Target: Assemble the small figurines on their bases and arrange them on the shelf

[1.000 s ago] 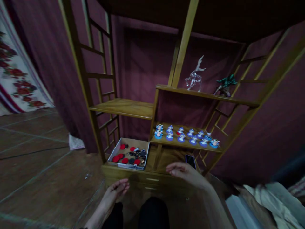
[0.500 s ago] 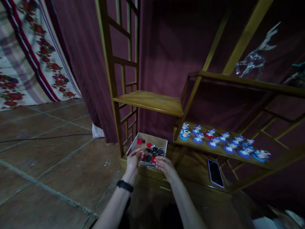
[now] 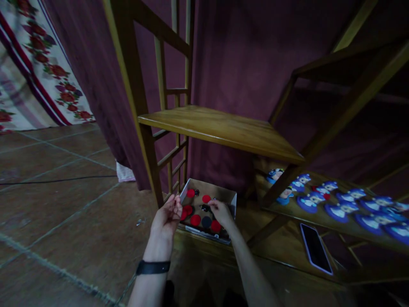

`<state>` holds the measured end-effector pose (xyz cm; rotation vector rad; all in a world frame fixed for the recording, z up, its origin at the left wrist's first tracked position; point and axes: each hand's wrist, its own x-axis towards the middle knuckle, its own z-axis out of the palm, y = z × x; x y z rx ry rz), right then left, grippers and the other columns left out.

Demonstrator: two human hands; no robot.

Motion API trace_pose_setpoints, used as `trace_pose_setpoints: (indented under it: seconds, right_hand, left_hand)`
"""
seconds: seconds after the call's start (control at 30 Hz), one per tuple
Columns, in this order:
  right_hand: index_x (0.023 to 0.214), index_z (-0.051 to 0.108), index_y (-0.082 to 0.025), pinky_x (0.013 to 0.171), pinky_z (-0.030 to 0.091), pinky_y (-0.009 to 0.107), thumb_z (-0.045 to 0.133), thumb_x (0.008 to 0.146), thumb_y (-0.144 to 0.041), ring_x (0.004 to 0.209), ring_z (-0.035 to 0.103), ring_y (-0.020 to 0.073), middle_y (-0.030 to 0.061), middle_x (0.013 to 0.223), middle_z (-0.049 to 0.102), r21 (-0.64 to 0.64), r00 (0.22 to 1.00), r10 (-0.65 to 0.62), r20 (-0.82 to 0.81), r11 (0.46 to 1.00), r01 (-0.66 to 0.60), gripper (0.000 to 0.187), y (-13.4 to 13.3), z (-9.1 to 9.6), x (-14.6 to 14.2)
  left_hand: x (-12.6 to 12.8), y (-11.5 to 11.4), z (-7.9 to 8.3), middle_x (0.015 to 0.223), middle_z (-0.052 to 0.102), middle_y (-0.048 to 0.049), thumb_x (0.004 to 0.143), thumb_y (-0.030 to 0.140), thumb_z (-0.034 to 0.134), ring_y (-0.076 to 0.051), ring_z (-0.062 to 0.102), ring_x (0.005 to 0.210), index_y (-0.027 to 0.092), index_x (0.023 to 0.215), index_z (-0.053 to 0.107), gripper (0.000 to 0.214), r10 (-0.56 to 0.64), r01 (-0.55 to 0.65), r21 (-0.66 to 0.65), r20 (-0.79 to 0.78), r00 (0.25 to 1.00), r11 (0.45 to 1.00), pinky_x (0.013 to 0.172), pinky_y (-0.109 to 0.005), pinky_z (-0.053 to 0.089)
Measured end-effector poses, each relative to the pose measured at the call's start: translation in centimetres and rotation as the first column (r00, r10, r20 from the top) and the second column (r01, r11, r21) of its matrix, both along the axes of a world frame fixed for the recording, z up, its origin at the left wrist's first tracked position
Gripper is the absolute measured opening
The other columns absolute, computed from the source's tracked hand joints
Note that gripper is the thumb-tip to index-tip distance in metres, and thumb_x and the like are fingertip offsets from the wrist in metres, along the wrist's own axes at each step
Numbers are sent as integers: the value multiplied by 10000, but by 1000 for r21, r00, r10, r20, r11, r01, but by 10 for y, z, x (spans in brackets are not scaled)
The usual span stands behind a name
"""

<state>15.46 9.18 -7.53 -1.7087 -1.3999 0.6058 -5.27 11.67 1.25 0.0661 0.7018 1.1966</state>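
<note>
A shallow cardboard box (image 3: 223, 192) sits on the bottom of the wooden shelf unit. Inside lie several small dark figurines with round red bases (image 3: 195, 220) and a dark round base (image 3: 206, 222). My right hand (image 3: 221, 213) reaches into the box, fingers pinched together beside a small black figurine (image 3: 203, 208); whether it is in their grip is hard to see. At the box's left edge my left hand (image 3: 168, 213) is held palm up, fingers loosely curled and apart, with nothing visible in it. A black band (image 3: 153, 267) is around the left wrist.
A wooden shelf board (image 3: 220, 128) juts out above the box. On the right, a low shelf carries several blue-and-white figurines (image 3: 309, 201), with a phone (image 3: 316, 248) below them. A shelf post (image 3: 145, 149) rises at the left, beside a purple curtain (image 3: 96, 85).
The view has moved closer to the box. My right hand has gone from the front rim into the box, fingers now pinched. My left hand has turned palm up at the left edge.
</note>
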Motion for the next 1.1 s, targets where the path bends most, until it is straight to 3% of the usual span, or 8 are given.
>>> trace_pose_setpoints:
  seconds: [0.27,0.4,0.57,0.73,0.9,1.0,1.1]
  right_hand:
    - [1054,615,-230,912,400,267,493,731,-56,1038,562,168,42,1097,633,-121,942,131,310,988,-98,387,56,-12,-41]
    - [1021,628,-187,952,358,311,534,737,-99,1102,484,203,83,1132,580,-128,861,239,449,971,-203,311,57,-22,-57]
    - [992,584,-165,919,367,344,642,700,-203,1077,459,226,99,1096,551,-114,857,224,464,975,-193,300,43,-22,-63]
    - [969,536,-211,775,432,283,663,678,-169,856,564,165,16,897,615,-130,918,253,306,966,-223,320,32,-20,-57]
    - [916,577,-224,615,487,245,624,725,-247,718,604,133,-12,846,638,-131,996,84,37,988,-78,198,41,-23,-45]
    - [892,597,-195,470,487,218,593,750,-293,586,601,117,2,828,658,-154,986,32,-166,986,-57,172,50,-23,-41]
    - [859,613,-186,392,461,202,613,736,-315,457,555,93,2,776,665,-160,977,14,-215,986,-50,178,53,-22,-42]
  left_hand:
    - [-4,1,9,756,636,-58,809,-14,429,-85,630,602,117,910,571,218,0,0,-37,12,1000,999,513,-164,526]
    - [-4,1,12,737,634,-52,815,1,427,-82,621,574,124,889,572,204,8,-9,-66,-14,1000,998,489,-163,517]
    - [-5,0,11,738,634,-51,812,-6,421,-85,623,582,125,899,571,217,-12,11,-59,-11,1000,998,495,-169,516]
    - [-8,-3,11,745,638,-59,808,-1,436,-83,620,590,116,884,587,206,-10,10,-22,-2,1000,1000,520,-174,521]
    - [-8,-4,12,750,635,-61,805,3,447,-77,611,580,115,885,585,195,-19,19,-7,15,1000,1000,531,-176,520]
    - [-6,-3,12,754,633,-62,803,-3,444,-77,613,586,114,878,578,194,-29,30,-10,36,999,1000,527,-170,514]
    - [-6,-1,12,754,633,-59,807,-2,433,-80,617,591,120,874,578,200,-22,23,-38,29,999,999,510,-166,509]
